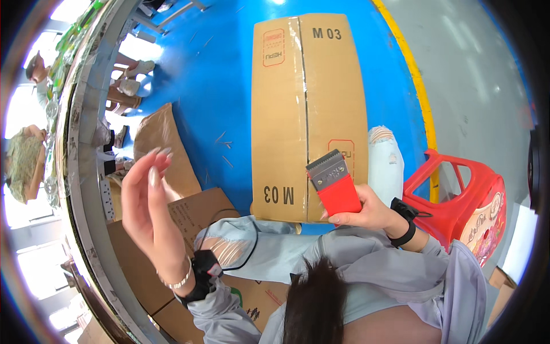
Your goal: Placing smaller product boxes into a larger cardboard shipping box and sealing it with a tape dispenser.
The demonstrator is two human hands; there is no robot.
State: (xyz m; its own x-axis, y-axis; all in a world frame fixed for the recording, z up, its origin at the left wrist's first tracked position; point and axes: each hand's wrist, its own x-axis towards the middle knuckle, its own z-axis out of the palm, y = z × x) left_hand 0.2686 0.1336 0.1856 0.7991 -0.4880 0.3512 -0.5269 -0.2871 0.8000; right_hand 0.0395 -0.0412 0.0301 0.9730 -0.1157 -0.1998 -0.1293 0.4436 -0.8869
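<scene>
My right hand (369, 209) is closed round a red tape dispenser (339, 194) with a dark, serrated metal edge. The dispenser is over the near right part of a long cardboard box (281, 120), its toothed end pointing away from me. Clear tape (299, 51) runs along part of the box's middle seam, and the top flaps lie flat. My left hand (150, 206) is raised to the left of the box, apart from it. Its fingers are stretched upward and hold nothing that I can see.
To the left runs a long workbench edge (74, 149), with people beyond it. Flattened cardboard (200, 209) and brown paper (160, 140) lie between bench and box. A red plastic stool (458, 195) stands at right. A yellow line (413, 74) crosses the floor.
</scene>
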